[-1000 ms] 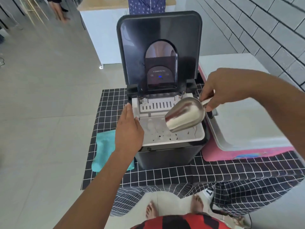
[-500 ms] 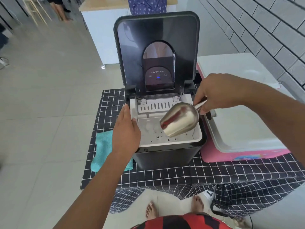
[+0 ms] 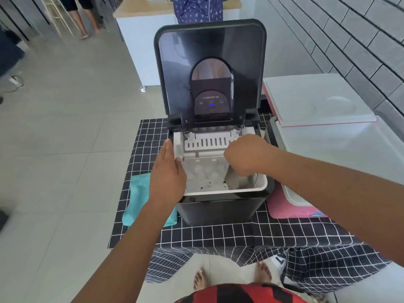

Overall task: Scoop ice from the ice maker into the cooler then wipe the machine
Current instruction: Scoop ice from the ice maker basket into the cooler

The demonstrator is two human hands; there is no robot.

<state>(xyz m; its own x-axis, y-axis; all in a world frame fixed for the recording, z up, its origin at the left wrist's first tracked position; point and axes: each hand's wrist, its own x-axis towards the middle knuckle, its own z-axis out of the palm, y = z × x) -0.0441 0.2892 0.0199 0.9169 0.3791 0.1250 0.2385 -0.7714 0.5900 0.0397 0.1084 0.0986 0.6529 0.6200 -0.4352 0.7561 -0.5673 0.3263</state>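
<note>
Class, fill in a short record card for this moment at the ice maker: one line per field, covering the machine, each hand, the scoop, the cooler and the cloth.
Ice maker: black, lid raised upright, ice in its white basket
Left hand: fingers straight, resting flat on the machine's left edge
Right hand: curled, reaching down into the basket
Scoop: metal, dipped into the ice, handle hidden by the right hand
Cooler: pink, right of the machine
Cloth: teal, left of the machine, on the checked tablecloth

Raised lid (image 3: 209, 62) behind open ice basket (image 3: 218, 189)
</note>
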